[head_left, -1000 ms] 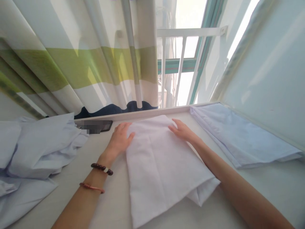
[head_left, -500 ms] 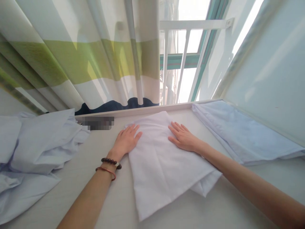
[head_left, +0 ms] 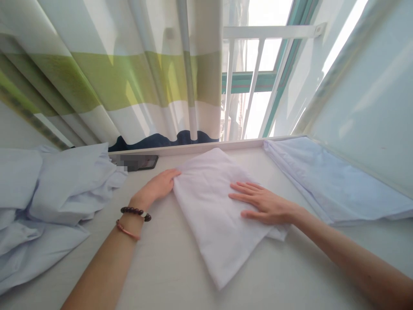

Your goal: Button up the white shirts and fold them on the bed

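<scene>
A folded white cloth (head_left: 213,215) lies in the middle of the white tabletop (head_left: 161,267), one corner pointing toward me. My left hand (head_left: 158,186), with a dark bead bracelet and a copper-coloured bangle at the wrist, has its fingers pressed together at the cloth's left corner. They appear closed on the edge, though the fingertips are partly hidden. On the cloth's right half my right hand (head_left: 261,202) rests flat, palm down and fingers spread. A smaller layer of fabric peeks out beneath the cloth, just below the right hand.
Rumpled white fabric (head_left: 67,185) is heaped at the left. Another folded white cloth (head_left: 332,185) lies along the right wall. A dark phone (head_left: 150,162), partly blurred out, sits near the back rim (head_left: 190,149). Behind are a green-banded curtain (head_left: 142,82) and a white railing (head_left: 274,32).
My left hand has slid left off the cloth's top to its corner, and its fingers have closed. The cloth has turned, its near corner moving right. My right hand has shifted slightly nearer.
</scene>
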### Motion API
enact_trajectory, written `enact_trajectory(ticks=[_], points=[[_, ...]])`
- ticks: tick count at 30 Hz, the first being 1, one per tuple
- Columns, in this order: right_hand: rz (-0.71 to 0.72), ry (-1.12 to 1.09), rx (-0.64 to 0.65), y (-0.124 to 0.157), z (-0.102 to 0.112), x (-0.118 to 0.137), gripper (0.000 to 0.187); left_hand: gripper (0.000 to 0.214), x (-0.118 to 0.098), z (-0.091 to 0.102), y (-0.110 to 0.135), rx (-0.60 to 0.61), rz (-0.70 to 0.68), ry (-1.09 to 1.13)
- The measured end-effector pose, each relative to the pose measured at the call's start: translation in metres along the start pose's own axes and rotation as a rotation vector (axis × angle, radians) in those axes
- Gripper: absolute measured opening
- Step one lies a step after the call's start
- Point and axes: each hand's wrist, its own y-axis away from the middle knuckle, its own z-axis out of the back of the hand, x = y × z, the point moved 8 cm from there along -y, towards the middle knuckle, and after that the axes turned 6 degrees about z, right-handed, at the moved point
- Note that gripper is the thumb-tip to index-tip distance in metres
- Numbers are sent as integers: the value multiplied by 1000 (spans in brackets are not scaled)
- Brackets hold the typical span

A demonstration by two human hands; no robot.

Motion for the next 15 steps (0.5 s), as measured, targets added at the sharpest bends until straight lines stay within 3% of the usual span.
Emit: enact_trajectory(ticks=[3,8,12,15], points=[[-46,-8,-24,-17,10,4,48,46,-10,-3,8,19,39,-199],[-136,186,-193,-73,33,-1,55,52,-58,-30,18,25,32,-264],[-277,247,-193,-107,22,-26,59,72,-74,-56,21,-18,106,-227],[-345,269,-238,-107,4,-30,59,68,-71,-63,20,-1,88,-215]])
